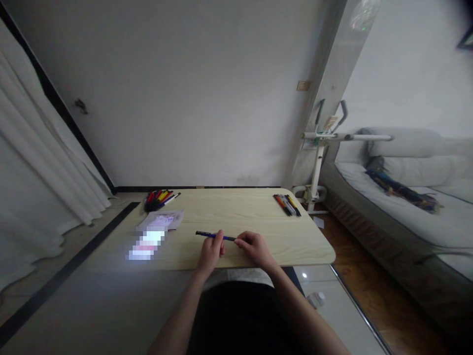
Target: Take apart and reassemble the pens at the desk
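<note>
A slim pen [205, 234], blue along the barrel with a black end, lies nearly level between my two hands above the table. My left hand [212, 252] is closed round its middle, thumb on top. At the pen's right end, my right hand [254, 247] pinches the dark tip between thumb and fingers. Both wrists are over the near edge of the wooden table [221, 209].
Several coloured pens [160, 199] are bunched at the far left, beside papers [166, 218] and a bright blurred patch [147, 244]. More pens [287, 204] lie in a row at right. Beyond stand exercise equipment [317, 167] and a sofa [406, 167].
</note>
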A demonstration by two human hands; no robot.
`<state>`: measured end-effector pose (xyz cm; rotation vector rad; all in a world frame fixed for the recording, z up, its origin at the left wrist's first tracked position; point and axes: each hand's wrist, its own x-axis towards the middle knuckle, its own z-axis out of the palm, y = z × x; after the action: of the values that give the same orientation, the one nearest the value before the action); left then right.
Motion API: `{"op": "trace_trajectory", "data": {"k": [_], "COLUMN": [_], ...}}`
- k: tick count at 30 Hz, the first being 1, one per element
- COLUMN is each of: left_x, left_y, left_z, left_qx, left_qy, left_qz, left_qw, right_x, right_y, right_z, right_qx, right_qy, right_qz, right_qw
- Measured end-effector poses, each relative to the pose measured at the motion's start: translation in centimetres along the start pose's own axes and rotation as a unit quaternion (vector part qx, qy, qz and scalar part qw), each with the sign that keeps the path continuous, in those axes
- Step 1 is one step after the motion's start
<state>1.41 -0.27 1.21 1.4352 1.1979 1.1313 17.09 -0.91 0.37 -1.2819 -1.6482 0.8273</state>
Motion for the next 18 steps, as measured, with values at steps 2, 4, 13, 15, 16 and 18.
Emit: {"op": "trace_trajectory", "data": {"k": [2, 4, 13, 15, 16, 18], "left_x": [-0.1, -0.2, -2.0, -3.0, -3.4, -4.1], "left_y": [0.0, -0.2, -0.7, -0.6, -0.6, -0.7], "left_z": [0.1, 0.2, 0.2, -0.4, -0.8, -1.7], "left_qx": [-0.010, -0.025, -0.132, -0.159, -0.170, -0.187], "left_qy": [0.008, 0.018, 0.101, 0.114, 0.121, 0.146], "left_qz": [-0.001, -0.004, -0.001, -0.003, -0.006, -0.021], "left_qw": [1.000, 1.000, 0.986, 0.981, 0.978, 0.971], "right_x": [-0.2, 0.1, 11.1, 12.8, 13.3, 13.8], "right_y": [0.1, 0.0, -6.8, -8.2, -8.5, -8.4], "right_z": [-0.1, -0.7, 2.8, 6.2, 7.9, 11.2], "right_qx": [0.006, 0.021, -0.120, -0.172, -0.197, -0.255], "right_qy": [-0.004, 0.008, -0.071, -0.139, -0.169, -0.210], "right_qz": [-0.008, -0.014, -0.219, -0.272, -0.300, -0.347], "right_qw": [1.000, 1.000, 0.966, 0.937, 0.918, 0.878]}}
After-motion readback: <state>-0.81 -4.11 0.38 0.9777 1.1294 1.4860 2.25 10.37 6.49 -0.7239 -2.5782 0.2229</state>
